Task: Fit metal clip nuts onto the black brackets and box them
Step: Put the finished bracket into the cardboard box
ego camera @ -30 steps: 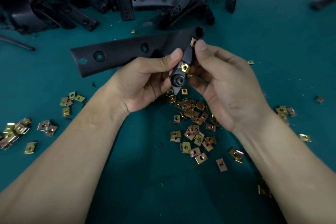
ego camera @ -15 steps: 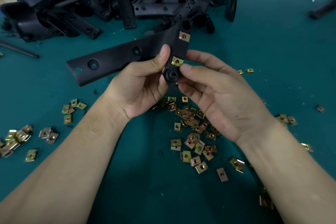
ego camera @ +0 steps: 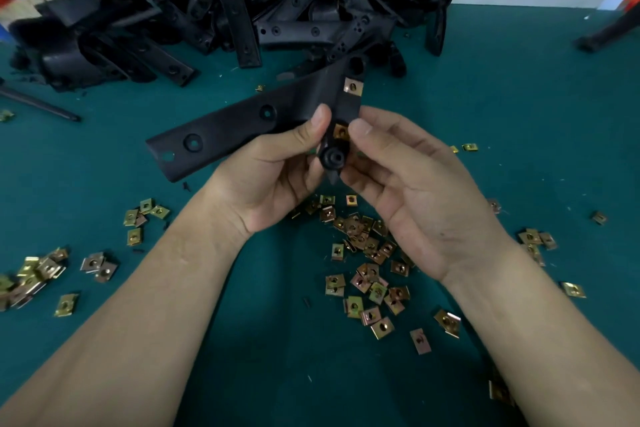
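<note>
bracket (ego camera: 242,128), black and l-shaped, is hanging above the green worktop (ego camera: 519,114), with both hands pinching its short arm. the left hand (ego camera: 273,177) is gripping it from the left, its thumb pressing on the front face beside the bend and its fingers curling behind. the right hand (ego camera: 415,191) is gripping the same arm from the right, palm turned to the camera, its thumb tip touching the edge just beside the lower nut (ego camera: 341,132). the upper nut (ego camera: 353,87) is sitting clipped on the short arm nearer its far end, its hole facing the camera. a round boss (ego camera: 333,157) is showing at the near end of that arm, between the two palms. the bracket's long arm is reaching out to the left and tilting down, with holes showing along it. loose nuts (ego camera: 367,253) are lying scattered on the worktop under the hands, and a smaller cluster (ego camera: 34,274) is lying off to the left. a heap (ego camera: 277,10) of more black brackets is lying piled at the worktop's far side.
</note>
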Motion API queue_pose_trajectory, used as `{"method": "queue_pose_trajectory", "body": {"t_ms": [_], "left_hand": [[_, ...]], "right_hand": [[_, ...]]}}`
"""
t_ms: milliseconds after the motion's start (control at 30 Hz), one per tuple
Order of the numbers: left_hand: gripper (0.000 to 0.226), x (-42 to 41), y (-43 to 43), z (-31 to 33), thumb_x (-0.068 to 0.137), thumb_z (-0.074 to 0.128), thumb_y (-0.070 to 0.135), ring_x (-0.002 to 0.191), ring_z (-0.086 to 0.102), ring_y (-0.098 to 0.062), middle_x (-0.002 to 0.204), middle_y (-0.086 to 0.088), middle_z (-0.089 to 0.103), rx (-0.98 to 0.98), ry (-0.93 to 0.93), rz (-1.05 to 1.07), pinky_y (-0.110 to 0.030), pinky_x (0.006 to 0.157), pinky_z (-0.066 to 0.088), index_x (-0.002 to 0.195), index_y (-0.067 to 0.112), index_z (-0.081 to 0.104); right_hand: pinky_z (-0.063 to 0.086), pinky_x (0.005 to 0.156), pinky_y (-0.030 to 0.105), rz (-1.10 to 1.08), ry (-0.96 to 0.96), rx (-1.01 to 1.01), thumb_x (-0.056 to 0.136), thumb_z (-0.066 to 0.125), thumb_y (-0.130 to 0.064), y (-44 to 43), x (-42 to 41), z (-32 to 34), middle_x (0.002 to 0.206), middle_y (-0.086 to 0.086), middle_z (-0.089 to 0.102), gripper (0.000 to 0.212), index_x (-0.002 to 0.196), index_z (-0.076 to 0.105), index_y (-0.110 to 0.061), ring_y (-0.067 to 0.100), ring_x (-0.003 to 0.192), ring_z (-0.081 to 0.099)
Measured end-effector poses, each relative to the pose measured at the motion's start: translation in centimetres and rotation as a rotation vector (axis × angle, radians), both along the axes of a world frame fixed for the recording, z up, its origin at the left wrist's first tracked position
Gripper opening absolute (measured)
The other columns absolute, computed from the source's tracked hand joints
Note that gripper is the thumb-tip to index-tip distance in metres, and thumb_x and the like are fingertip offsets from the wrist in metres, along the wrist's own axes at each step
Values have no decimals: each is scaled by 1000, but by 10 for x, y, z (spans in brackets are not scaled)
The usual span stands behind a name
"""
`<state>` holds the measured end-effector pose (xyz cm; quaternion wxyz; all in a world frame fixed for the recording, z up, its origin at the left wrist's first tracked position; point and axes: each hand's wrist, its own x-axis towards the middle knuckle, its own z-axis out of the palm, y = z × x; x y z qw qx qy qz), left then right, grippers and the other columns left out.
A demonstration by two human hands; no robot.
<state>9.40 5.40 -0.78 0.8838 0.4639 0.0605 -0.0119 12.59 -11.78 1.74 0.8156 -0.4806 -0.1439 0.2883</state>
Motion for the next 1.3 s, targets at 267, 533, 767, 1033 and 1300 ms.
{"method": "queue_pose_trajectory", "body": {"t_ms": [267,533,767,1033,1300], "left_hand": [[39,-8,-6,3,73,86,29,93,71,-11,105,-1,75,137,-56,-9,-23,74,58,109,17,77],[45,-15,6,18,90,67,27,123,63,-38,136,-21,63,-82,-134,157,-39,95,56,128,4,60],[16,-13,3,25,95,63,4,103,73,-29,116,-19,70,174,-110,554,-31,86,59,110,7,67],[24,-19,-10,64,103,49,-3,106,72,-29,118,-17,70,209,-135,501,-32,89,59,122,7,61],[17,-18,-97,86,102,56,3,98,74,-18,117,-9,68,384,-109,342,-30,88,59,113,12,64]], "right_hand": [[57,76,24,-193,6,-15,75,75,-14,0,3,-3,103,11,77,31,105,75,-5,18,92,73],[54,71,16,-435,80,21,70,78,-9,-7,13,7,97,5,79,20,89,82,-14,8,84,72],[49,60,15,-442,-84,-176,82,78,-5,-3,26,40,96,-3,79,22,90,83,-25,4,80,70],[52,66,19,-405,-227,-272,84,79,-6,-20,39,83,94,0,79,18,94,80,-22,8,82,70],[52,64,16,-482,-261,-290,81,76,-10,-133,13,94,76,-11,70,19,96,70,-19,2,73,65]]}}
